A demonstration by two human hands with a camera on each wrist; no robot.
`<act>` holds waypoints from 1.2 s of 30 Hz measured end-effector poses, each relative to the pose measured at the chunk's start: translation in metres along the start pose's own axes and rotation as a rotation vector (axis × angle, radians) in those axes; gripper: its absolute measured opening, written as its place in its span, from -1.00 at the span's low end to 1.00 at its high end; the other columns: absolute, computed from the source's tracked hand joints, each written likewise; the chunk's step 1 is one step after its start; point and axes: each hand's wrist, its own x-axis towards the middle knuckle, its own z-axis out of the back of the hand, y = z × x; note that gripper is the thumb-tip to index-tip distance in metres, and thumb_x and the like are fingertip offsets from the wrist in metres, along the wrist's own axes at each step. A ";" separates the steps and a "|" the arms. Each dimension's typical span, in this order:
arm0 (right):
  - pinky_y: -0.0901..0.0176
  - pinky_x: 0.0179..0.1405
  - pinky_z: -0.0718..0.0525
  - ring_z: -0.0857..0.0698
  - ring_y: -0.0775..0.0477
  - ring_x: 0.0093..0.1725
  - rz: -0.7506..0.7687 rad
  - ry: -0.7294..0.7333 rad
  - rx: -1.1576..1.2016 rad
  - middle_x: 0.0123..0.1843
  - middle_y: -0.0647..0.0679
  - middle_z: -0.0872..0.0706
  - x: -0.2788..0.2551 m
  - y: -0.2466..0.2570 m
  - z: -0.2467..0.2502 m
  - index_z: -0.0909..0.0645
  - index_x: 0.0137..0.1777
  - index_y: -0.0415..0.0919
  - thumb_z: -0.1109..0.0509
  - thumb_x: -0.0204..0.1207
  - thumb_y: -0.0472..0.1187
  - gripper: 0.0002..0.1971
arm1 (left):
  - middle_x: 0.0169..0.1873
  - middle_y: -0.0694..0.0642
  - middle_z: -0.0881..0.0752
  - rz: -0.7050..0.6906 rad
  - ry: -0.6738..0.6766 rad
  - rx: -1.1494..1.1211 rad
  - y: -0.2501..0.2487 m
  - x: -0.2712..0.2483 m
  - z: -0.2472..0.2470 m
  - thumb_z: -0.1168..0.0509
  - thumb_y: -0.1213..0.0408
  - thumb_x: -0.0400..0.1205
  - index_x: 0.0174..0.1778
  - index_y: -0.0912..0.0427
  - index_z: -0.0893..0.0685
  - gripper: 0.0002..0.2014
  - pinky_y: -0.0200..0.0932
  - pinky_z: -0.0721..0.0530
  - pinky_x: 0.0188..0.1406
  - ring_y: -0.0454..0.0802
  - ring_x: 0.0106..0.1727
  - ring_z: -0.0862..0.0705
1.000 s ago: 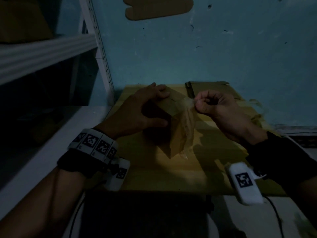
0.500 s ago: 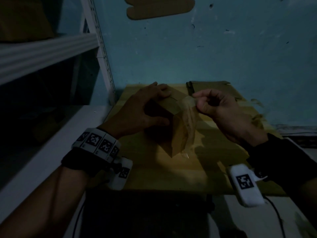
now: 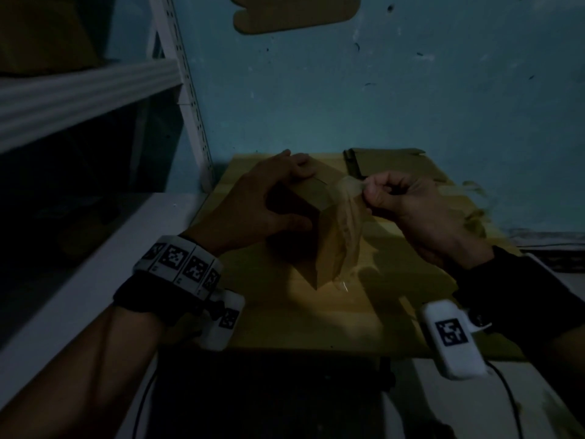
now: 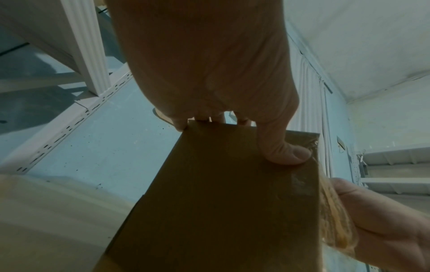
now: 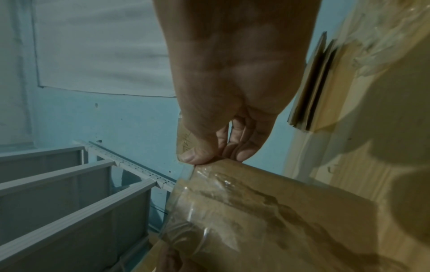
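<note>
Left hand [image 3: 269,202] grips the cardboard box [image 3: 329,248], right hand [image 3: 411,205] pinches clear tape [image 3: 347,198] stuck to it. Flattened cardboard [image 3: 391,160] sits just beyond the right hand, shelf rack [image 3: 186,99] past the left.

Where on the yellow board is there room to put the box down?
The near part of the wooden board is bare, from the low corner of the box to the board's near edge. The far right is crowded: flattened cardboard and crumpled tape scraps lie there. The left hand and the right hand, pinching tape, fill the middle.
</note>
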 end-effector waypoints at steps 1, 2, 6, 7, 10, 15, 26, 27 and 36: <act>0.06 0.07 -0.70 -0.71 0.02 -0.13 -0.008 0.017 0.017 -0.18 -0.06 -0.77 -0.001 0.000 -0.001 -0.72 -0.06 -0.26 -0.45 0.48 -0.14 -0.82 | 0.65 -0.10 -0.38 -0.003 -0.001 -0.006 0.000 0.000 0.000 -0.49 -0.22 0.33 0.51 -0.07 -0.53 -0.20 -0.03 -0.14 0.66 -0.11 0.73 -0.17; 0.05 0.07 -0.68 -0.70 0.00 -0.13 -0.010 0.030 0.030 -0.18 -0.06 -0.76 -0.001 0.000 -0.002 -0.71 -0.08 -0.25 -0.44 0.50 -0.14 -0.83 | 0.65 -0.10 -0.39 -0.005 -0.001 -0.014 0.000 0.000 -0.001 -0.51 -0.20 0.32 0.50 -0.10 -0.52 -0.21 -0.04 -0.14 0.65 -0.11 0.73 -0.17; -0.12 0.15 -0.57 -0.57 -0.19 -0.04 -0.004 0.037 0.075 -0.10 -0.27 -0.64 -0.002 0.002 -0.005 -0.67 -0.07 -0.32 -0.43 0.51 -0.13 -0.78 | 0.64 -0.12 -0.39 0.000 -0.003 -0.022 0.001 0.000 -0.001 -0.56 -0.11 0.34 0.51 -0.08 -0.52 -0.22 -0.07 -0.13 0.63 -0.13 0.73 -0.17; -0.14 0.16 -0.54 -0.54 -0.21 -0.02 0.000 0.042 0.083 -0.08 -0.29 -0.61 -0.002 0.003 -0.005 -0.66 -0.05 -0.35 -0.43 0.52 -0.13 -0.76 | 0.64 -0.13 -0.39 -0.003 -0.002 -0.016 0.002 0.000 -0.001 -0.55 -0.15 0.34 0.52 -0.07 -0.52 -0.21 -0.07 -0.14 0.64 -0.13 0.73 -0.17; -0.15 0.16 -0.52 -0.53 -0.23 0.01 0.002 0.058 0.099 -0.03 -0.31 -0.60 -0.002 0.002 -0.006 -0.63 0.04 -0.41 -0.43 0.52 -0.10 -0.68 | 0.64 -0.12 -0.39 -0.016 0.000 -0.018 0.003 0.000 -0.001 -0.50 -0.20 0.34 0.51 -0.07 -0.52 -0.21 0.00 -0.16 0.66 -0.11 0.73 -0.18; -0.16 0.19 -0.51 -0.53 -0.22 0.02 -0.012 0.077 0.077 -0.05 -0.29 -0.59 0.000 0.000 -0.004 -0.61 -0.01 -0.36 -0.37 0.60 -0.15 -0.77 | 0.65 -0.11 -0.38 -0.015 0.000 -0.024 0.003 -0.001 0.000 -0.49 -0.20 0.34 0.51 -0.08 -0.51 -0.21 0.09 -0.18 0.70 -0.09 0.73 -0.18; -0.11 0.19 -0.55 -0.54 -0.23 0.01 -0.012 0.114 0.114 -0.05 -0.29 -0.58 0.004 -0.005 -0.002 -0.59 0.01 -0.36 -0.36 0.61 -0.19 -0.81 | 0.64 -0.10 -0.39 -0.017 0.001 -0.035 0.002 -0.001 -0.001 -0.50 -0.19 0.34 0.53 -0.01 -0.53 -0.19 0.01 -0.17 0.69 -0.10 0.73 -0.18; -0.08 0.18 -0.56 -0.54 -0.23 0.01 -0.008 0.111 0.118 -0.05 -0.29 -0.59 0.004 -0.005 -0.002 -0.59 0.00 -0.36 -0.36 0.61 -0.19 -0.81 | 0.64 -0.10 -0.39 -0.012 0.004 -0.034 0.002 -0.001 -0.001 -0.50 -0.19 0.34 0.53 -0.01 -0.53 -0.19 -0.01 -0.16 0.68 -0.11 0.73 -0.17; -0.01 0.19 -0.74 -0.71 -0.07 -0.05 0.042 -0.019 0.115 -0.19 -0.11 -0.71 -0.002 -0.009 -0.001 -0.71 0.08 -0.30 -0.53 0.39 -0.14 -0.68 | 0.64 -0.13 -0.39 -0.007 0.007 -0.031 0.000 -0.001 0.002 -0.50 -0.21 0.33 0.53 -0.02 -0.54 -0.18 0.02 -0.16 0.69 -0.13 0.73 -0.18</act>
